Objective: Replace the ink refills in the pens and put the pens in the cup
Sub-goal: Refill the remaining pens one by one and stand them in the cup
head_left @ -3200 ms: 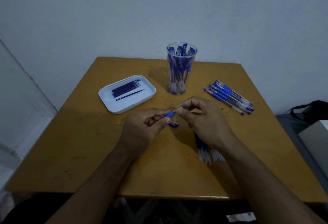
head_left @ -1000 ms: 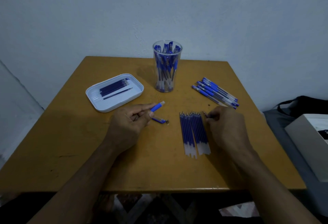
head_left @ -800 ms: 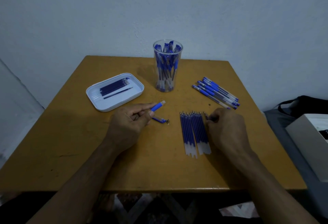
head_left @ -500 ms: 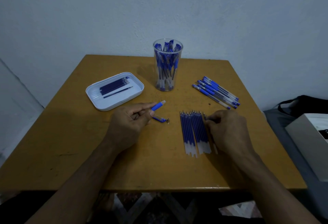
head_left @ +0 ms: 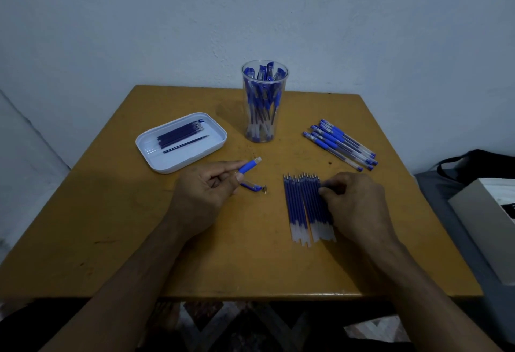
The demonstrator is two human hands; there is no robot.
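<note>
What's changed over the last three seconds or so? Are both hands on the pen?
No. The right hand let go of the pen barrel and moved right to the row of refills, where it now pinches one at the right edge. The left hand still holds the barrel. The cap, tray, cup and loose pens lie as before.

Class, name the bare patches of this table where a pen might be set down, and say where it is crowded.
Bare: the table's left near corner, below the white tray; the near edge between the forearms. Crowded: around the cup, loose pens and refill row.
</note>
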